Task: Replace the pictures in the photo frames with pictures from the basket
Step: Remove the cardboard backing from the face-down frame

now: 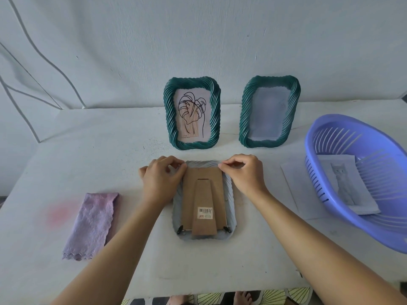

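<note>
A folded lilac cloth (91, 225) lay at the left of the white bench (242, 260), with bare room around it. At centre, a pale ribbed frame (231, 208) lay face down, its brown card backing (203, 194) and barcode sticker uppermost. The left hand (161, 180) pinched the backing's top left corner, the right hand (244, 173) its top right, each grip closed at the fingertips. Behind stood two green frames (192, 113), apart. A paper sheet (297, 190) lay beside the purple basket (361, 179), which held a cat picture (345, 186) near the bench's right edge.
</note>
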